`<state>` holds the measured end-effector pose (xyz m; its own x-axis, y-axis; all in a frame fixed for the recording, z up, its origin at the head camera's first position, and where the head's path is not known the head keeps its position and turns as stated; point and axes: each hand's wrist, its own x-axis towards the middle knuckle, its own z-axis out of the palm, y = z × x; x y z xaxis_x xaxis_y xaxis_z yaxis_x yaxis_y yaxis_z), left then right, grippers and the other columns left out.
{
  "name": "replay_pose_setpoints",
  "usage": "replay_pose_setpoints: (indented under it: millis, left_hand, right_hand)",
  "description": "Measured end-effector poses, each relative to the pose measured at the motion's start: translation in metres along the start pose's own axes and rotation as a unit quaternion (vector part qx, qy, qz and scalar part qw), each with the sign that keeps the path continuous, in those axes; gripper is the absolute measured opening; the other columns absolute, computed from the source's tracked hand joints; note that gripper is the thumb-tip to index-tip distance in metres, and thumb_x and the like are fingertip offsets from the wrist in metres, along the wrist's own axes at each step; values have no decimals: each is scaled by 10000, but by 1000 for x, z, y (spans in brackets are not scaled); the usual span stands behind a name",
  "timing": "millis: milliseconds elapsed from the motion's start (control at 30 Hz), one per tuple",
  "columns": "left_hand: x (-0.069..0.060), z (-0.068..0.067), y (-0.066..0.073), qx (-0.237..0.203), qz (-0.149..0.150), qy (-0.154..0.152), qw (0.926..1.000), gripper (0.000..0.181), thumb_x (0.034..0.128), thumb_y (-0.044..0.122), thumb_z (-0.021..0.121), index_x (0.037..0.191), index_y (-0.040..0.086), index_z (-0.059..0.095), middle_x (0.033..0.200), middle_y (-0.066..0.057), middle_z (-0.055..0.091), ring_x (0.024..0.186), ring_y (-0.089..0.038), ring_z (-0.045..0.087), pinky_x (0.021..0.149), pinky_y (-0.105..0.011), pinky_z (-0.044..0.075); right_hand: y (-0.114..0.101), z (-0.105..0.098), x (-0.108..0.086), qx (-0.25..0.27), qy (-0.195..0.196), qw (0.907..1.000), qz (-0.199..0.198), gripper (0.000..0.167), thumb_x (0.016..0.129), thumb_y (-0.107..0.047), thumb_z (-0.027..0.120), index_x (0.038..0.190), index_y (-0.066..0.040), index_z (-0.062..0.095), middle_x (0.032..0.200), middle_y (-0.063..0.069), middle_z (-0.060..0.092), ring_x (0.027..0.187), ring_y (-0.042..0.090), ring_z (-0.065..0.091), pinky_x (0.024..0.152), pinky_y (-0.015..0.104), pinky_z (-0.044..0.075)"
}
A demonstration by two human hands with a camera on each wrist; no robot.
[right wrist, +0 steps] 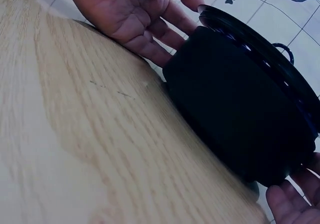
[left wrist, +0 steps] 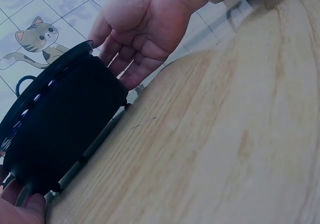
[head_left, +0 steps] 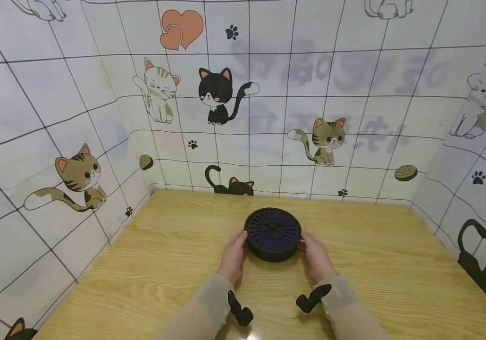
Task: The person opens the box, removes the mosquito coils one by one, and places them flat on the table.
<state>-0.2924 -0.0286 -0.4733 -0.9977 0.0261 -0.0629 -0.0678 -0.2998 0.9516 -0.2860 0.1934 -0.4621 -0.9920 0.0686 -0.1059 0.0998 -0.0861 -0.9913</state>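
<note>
Symmetrically, hands [head_left: 233, 257] [head_left: 317, 255] grip black round container [head_left: 272, 236] from opposite sides.

"Lighting in my head view?"
"Bright, even; small glare at the near edge of the worktop [head_left: 175, 255]."
"My wrist views?"
"Dimmer, bluish; black container [left wrist: 75, 114] nearly featureless in shadow."

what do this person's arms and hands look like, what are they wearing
The hands wear no gloves. Long, pale beige sleeves reach to the wrists, where each side has a black attachment ending in a rounded knob. No cables show.
</note>
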Motion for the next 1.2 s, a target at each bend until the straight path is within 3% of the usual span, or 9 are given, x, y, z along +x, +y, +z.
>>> replay_pose_setpoints:
  millis: [200, 467, 733, 1200]
  left_hand:
    - [3, -3, -8, 89, 54, 6, 9999, 593, 1017, 346, 473, 1453, -38, 352, 1526, -195, 298, 1397, -334, 297, 1140, -439, 252]
    - [-1, -4, -11, 178, 168, -77, 9997, 571, 1021, 315, 471, 1462, -25, 343, 1532, -189, 290, 1409, -329, 271, 1146, -453, 227]
    - [-1, -4, -14, 271, 268, -194, 9991, 586, 1019, 330, 473, 1465, -26, 341, 1529, -181, 302, 1413, -317, 268, 1146, -460, 219]
    - [-2, -3, -11, 319, 368, -175, 9987, 518, 1023, 293, 474, 1439, -8, 402, 1489, -169, 379, 1386, -315, 326, 1132, -464, 258]
  right_hand:
    - [5, -4, 0, -275, -235, 9990, -246, 614, 1050, -412, 332, 1495, 3, 254, 1485, 188, 339, 1338, 334, 368, 1102, 465, 319]
    - [13, -9, -6, -902, -515, 9925, -646, 755, 976, -490, 495, 1541, -137, 139, 1559, 133, 192, 1411, 306, 237, 1118, 498, 275]
    - [19, -12, -11, -787, -890, 9876, -1029, 746, 972, -328, 582, 1546, -149, 140, 1577, 110, 166, 1425, 332, 204, 1124, 509, 241]
    - [19, -11, -8, -923, -680, 9883, -1009, 782, 940, -318, 633, 1532, -104, 171, 1557, 140, 199, 1396, 362, 251, 1105, 543, 264]
